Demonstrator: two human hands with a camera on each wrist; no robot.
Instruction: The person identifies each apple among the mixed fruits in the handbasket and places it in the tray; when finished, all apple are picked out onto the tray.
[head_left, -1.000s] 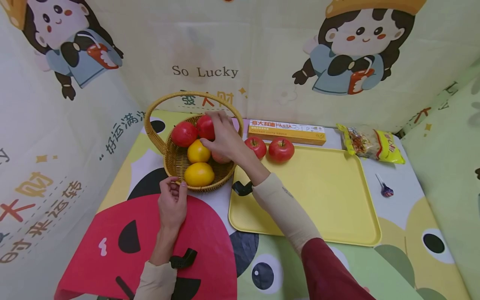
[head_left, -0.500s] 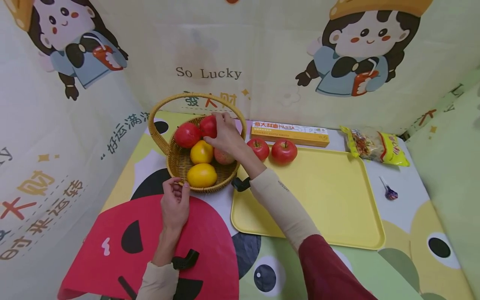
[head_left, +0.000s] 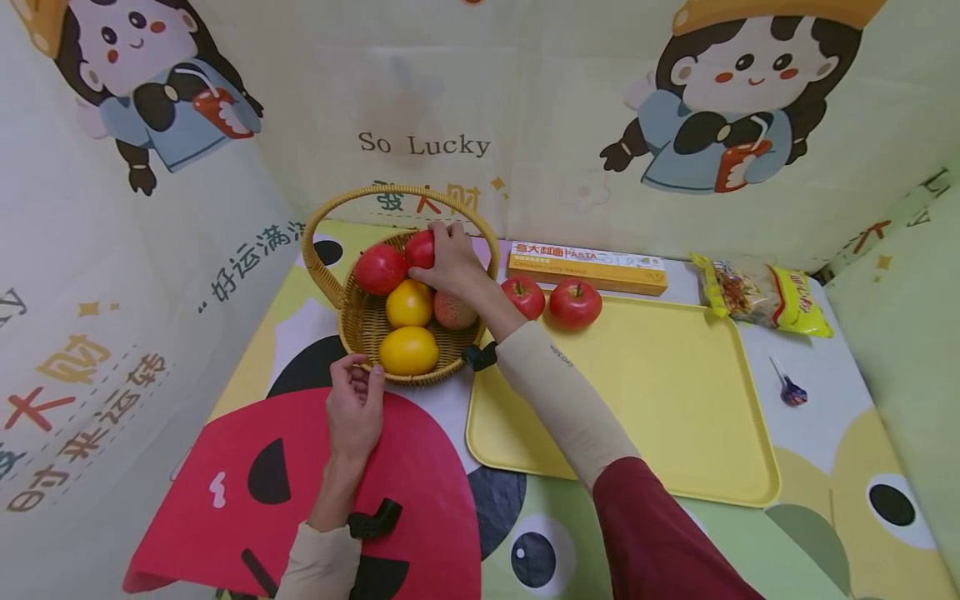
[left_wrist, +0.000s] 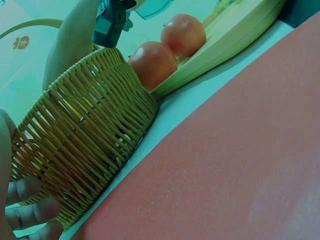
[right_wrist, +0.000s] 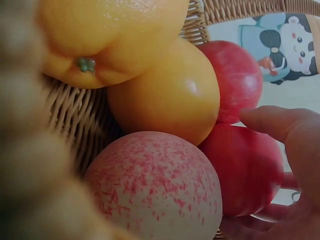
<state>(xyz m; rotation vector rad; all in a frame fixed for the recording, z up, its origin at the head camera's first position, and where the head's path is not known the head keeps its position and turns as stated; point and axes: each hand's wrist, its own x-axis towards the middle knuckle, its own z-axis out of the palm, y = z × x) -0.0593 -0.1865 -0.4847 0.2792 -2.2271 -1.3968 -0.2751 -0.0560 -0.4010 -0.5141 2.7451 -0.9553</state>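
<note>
Wicker fruit basket (head_left: 423,380), one hand inside, one at the rim.
Round tan weave, arched handle. Right hand (head_left: 457,268): thumb and fingers curled about a smooth red fruit (head_left: 420,248) at the basket's back. Left hand (head_left: 356,412): pinching the near rim. Also inside: second red fruit (head_left: 380,269), glossy yellow fruits (head_left: 408,351), pink-speckled pale fruit (head_left: 453,311). Held fruit partly hidden by the hand; left hand cut off in the left wrist view. Surface: cartoon-printed cover (head_left: 427,467), lipped yellow tray (head_left: 637,392), two stemmed red apples (head_left: 576,305) by its far left corner; printed pale walls (head_left: 540,108).
</note>
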